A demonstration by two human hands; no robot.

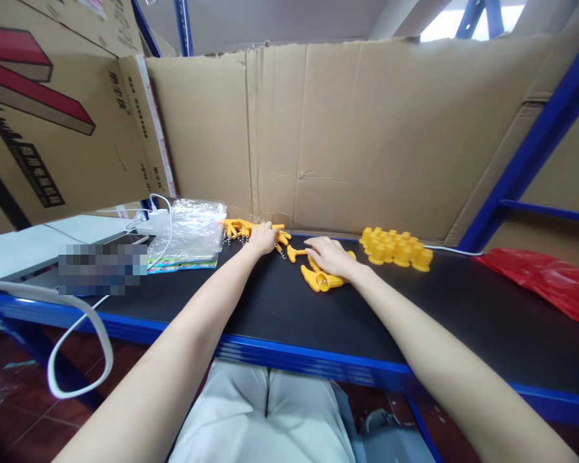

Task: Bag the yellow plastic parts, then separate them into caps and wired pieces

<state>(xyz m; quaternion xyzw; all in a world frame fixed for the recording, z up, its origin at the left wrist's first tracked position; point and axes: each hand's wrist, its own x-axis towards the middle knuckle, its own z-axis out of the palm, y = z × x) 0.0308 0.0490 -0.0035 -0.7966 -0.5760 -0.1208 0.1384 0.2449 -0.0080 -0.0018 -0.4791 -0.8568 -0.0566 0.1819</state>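
Observation:
My left hand [263, 238] rests on a pile of orange-yellow plastic pieces [238, 226] at the back of the black tabletop. Small metal coil springs [226, 238] hang from several of them. Its fingers reach forward, slightly apart, their tips partly hidden among the pieces. To the right, my right hand [332, 257] lies over more yellow parts, fingers stretched toward the left. A curved yellow piece with a round hollow end [322, 281] shows below that palm. Between the hands lies a small forked yellow piece [294, 253]. What sits under the right palm is hidden.
Yellow cups [390, 247] stand in rows at the right, beside a red plastic bag [545, 280]. Clear plastic bags [193, 228] lie at the left, near a white charger with cables [158, 220]. A cardboard wall [357, 141] closes the back; a blue rail [294, 360] edges the front.

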